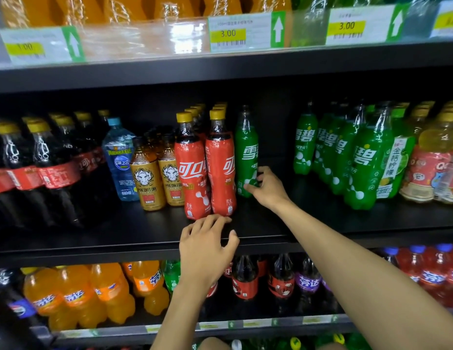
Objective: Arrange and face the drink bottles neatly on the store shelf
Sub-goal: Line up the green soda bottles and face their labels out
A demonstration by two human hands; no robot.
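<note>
A single green Sprite bottle (246,150) stands upright on the middle black shelf (144,231), just right of two rows of red cola bottles (206,168) with yellow caps. My right hand (264,186) grips the green bottle low on its body, fingers curled round it. My left hand (207,245) rests on the shelf's front edge below the cola bottles, fingers bent over the lip and holding nothing. A group of green Sprite bottles (346,152) stands farther right, with a bare gap of shelf between them and the held bottle.
Left of the cola rows stand gold Predator bottles (157,173), a blue water bottle (119,157) and large dark cola bottles (38,168). Yellow tea bottles (432,157) sit at far right. The lower shelf holds orange Fanta (76,291) and other sodas. Price tags (235,31) line the shelf above.
</note>
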